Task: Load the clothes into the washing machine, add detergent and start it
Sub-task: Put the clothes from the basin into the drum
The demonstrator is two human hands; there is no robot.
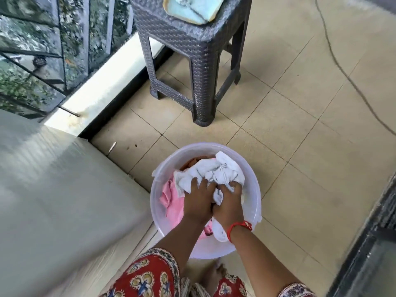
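Nearest the camera: red patterned sleeves w/ a foot showing between them on the tiled floor. Both forearms reach down into a translucent white tub sitting on the tiles right in front of the person.

Left hand is inside the tub, fingers curled down into a white cloth, gripping its near edge. Right hand is just beside it, the two hands touching, fingers also curled & clamped on the same white cloth. A red thread bracelet circles the right wrist.

The white cloth is bunched up on top of the pile, toward the tub's far-right side. Under & left of it lies a pink garment, running down to the near rim. A bit of brownish-orange fabric peeks out at the far rim, mostly covered.

To the left, touching-close to the tub, is the washing machine: only its pale grey top/side shows, blurred; can't tell if the lid is open.

Farther back: a dark grey woven-look plastic stool stands on the tiles, w/ a pale blue-green object on top, cut off by the frame edge. A thin dark cable runs across the floor at right. Far left, a white ledge & metal railing w/ greenery behind.
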